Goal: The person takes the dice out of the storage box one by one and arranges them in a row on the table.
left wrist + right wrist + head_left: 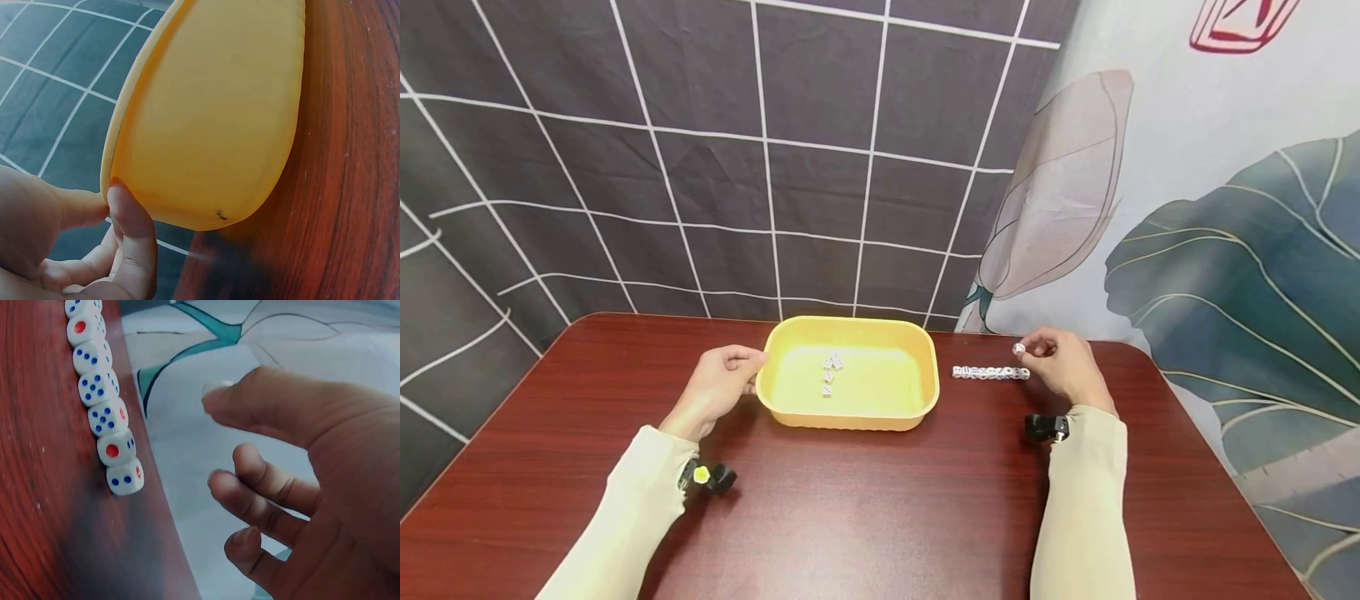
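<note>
One pinch of thumb and finger is the hold that the left hand has on the left end of the yellow tray, its other fingers bent below the rim. The tray stands on the table; its thin wall looks like light, slightly flexible plastic, so the rim seems the natural place to steady it, and too hard a squeeze might tip it. Inside, left of its middle, lie small loose dice, a few of them touching. Right of the tray, a straight row of dice sits side by side, blue and red pips showing. Near the row's right end, the right hand has thumb and forefinger nearly together on a single die, though the right wrist view hardly shows it. Such dice are probably light, hard and smooth, with rounded edges that could slip; a gentle fingertip grip on two opposite faces should suit, clear of the neighbours.
</note>
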{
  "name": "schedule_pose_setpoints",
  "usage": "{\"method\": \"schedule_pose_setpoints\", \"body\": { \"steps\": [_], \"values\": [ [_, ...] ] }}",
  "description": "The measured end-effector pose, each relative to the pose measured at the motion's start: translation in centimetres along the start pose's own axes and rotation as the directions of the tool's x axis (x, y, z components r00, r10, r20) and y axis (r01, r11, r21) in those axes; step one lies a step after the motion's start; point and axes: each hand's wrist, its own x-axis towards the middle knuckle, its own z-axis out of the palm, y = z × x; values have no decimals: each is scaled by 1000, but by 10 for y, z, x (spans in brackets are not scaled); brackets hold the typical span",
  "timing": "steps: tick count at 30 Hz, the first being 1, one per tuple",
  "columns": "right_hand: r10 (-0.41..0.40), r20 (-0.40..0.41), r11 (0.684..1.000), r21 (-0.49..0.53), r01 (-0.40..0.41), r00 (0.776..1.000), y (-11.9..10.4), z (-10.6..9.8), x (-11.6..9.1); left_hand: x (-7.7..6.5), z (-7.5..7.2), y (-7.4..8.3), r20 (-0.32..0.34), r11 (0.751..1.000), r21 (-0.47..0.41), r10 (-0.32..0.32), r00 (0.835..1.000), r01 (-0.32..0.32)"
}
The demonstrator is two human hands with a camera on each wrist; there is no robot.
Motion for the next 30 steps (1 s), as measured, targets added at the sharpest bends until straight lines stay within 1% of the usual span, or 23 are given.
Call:
{"method": "schedule_pose_setpoints", "body": {
  "steps": [4, 6, 11, 16, 22, 26, 30],
  "values": [
    [27, -21, 999, -25, -28, 999, 7, -1, -3, 0, 1, 1, 1, 1000, -8, -5, 1000, 5],
    [45, -16, 999, -29, -45, 999, 9, -2, -4, 1, 1, 1, 1, 1000, -9, -6, 1000, 6],
    [107, 27, 994, -36, -106, 994, 13, -3, -6, 1, 0, 1, -3, 1000, -8, -8, 1000, 8],
    [155, 47, 987, -52, -152, 987, 18, -2, -8, 1, 0, 0, -4, 1000, -6, -11, 1000, 11],
    [217, 102, 976, -45, -214, 971, 25, 0, -9, 1, 0, 0, 0, 1000, -3, -10, 1000, 10],
    [239, 147, 971, -49, -234, 960, 28, 4, -9, 1, 0, 0, 0, 1000, -4, -10, 1000, 10],
    [237, 163, 971, -54, -231, 958, 28, 6, -8, 1, 0, 0, 0, 1000, -6, -10, 1000, 10]
  ]
}}
